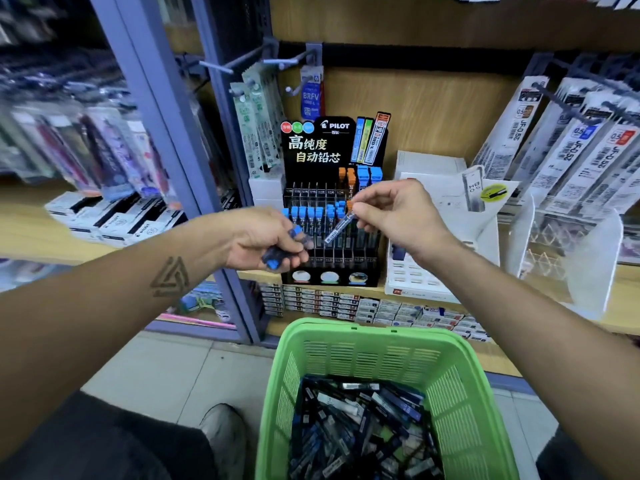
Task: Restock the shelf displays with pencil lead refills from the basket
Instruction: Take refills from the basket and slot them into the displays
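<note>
**Right hand holds 1 orange-capped refill over the slotted display**

Right hand [391, 216] pinches 1 lead refill tube [341, 227] by its orange-capped upper end, between thumb and fingertips. The tube's long axis runs diagonally, cap up and to the right at the fingers, free end down and to the left. It hangs directly in front of the black Pilot display [330, 216], and its free end points toward the slotted rows. Of the 2 hands, the right is the nearer to the slots on the display's right side, where 2 orange-capped tubes [347, 178] stand in the upper back row beside 2 blue-capped ones. By this reading, the next move calls for tipping the tube upright and lowering it, free end first, into an open slot; which slot is free cannot be told, since the hand covers that part.

Left hand [266, 240] grips a small bundle of blue-capped refills [277, 259], fingers curled round them, low and to the left of the display's front. How many are in the bundle cannot be counted; at least 2 blue caps show.

Along the display's front row, roughly 8 blue caps can be seen, though blur and the hands make the count unsure.

Below, 1 green basket [460, 386] holds a loose heap of refill packs, too jumbled to count, well below both hands.
</note>
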A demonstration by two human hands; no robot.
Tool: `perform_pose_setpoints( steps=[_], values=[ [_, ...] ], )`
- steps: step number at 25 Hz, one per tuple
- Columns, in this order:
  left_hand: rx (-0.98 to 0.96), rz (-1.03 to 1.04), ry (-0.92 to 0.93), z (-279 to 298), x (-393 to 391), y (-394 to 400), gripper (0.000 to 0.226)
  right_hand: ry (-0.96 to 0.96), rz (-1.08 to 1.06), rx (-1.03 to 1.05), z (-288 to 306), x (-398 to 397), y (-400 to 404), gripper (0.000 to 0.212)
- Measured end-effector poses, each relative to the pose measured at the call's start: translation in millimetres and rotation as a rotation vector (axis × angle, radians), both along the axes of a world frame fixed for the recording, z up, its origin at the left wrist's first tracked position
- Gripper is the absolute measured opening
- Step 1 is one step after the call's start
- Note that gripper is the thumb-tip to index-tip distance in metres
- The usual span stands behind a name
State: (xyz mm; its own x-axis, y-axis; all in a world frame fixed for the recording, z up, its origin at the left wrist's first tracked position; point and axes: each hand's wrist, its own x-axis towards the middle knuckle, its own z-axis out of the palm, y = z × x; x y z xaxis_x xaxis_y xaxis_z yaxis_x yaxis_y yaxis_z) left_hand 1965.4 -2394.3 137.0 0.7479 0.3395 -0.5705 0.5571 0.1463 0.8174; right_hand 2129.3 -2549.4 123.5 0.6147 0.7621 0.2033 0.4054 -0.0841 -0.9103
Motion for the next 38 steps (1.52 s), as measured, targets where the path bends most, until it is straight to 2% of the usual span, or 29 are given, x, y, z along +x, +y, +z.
perform_pose_setpoints(
  steps=[4, 10, 17, 20, 26, 31, 34, 38],
  values=[
    [0.082, 0.099, 0.013, 7, -20, 30, 0.019, -0.255, 0.012, -0.050, -16, -25, 27, 0.008],
    [-0.010, 0.204, -0.032, -9, -32, 48, 0.017, -0.535, 0.046, -0.082, -39, -55, 60, 0.008],
    [0.000, 0.176, -0.036, -15, -47, 51, 0.014, -0.699, 0.074, -0.093, -45, -59, 76, 0.009],
    [-0.041, 0.227, -0.084, -15, -51, 57, 0.018, -0.705, 0.074, -0.105, -45, -57, 77, 0.008],
    [-0.125, 0.235, -0.151, -11, -52, 56, 0.019, -0.771, 0.292, -0.225, -66, -71, 72, 0.009],
    [-0.073, 0.124, -0.154, -6, -52, 49, 0.020, -0.648, 0.141, -0.068, -44, -66, 70, 0.022],
    [-0.110, 0.086, -0.193, -2, -46, 42, 0.015, -0.862, 0.170, -0.019, -31, -70, 69, 0.034],
    [-0.164, 0.043, -0.213, 1, -40, 35, 0.019, -1.043, 0.248, -0.014, -31, -66, 66, 0.013]
  ],
)
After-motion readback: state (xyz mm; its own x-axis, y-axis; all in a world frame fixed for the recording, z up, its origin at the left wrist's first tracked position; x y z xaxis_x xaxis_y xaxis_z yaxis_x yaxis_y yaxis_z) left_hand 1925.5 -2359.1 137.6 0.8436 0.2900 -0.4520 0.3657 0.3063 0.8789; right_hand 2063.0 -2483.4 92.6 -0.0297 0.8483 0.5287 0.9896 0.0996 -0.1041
